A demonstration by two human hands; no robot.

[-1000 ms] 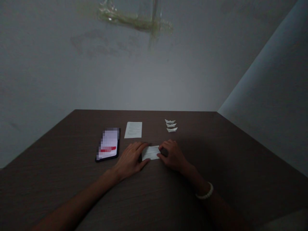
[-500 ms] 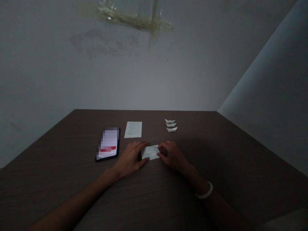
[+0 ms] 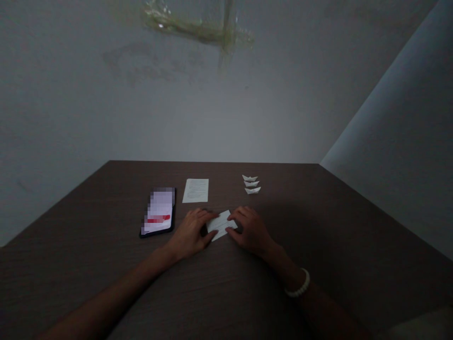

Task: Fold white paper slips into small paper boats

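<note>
A small white piece of paper with faint printed lines lies at a slant on the table between my hands. My left hand holds its left side, thumb on the near edge and fingers at the far edge. Across from it, my right hand has its thumb and fingertips on the right side of the paper. How the undersides of the fingers meet the paper is hidden. A beaded white bracelet circles my right wrist.
Three folded paper boats stand in a column beyond my right hand. Printed paper sheets lie beyond my left hand, and a phone with a lit screen lies left of it. The brown table meets a wall.
The paper has turned, its right side swinging up and its near corner coming toward me. My right hand has shifted slightly left and its fingers have straightened along the paper.
</note>
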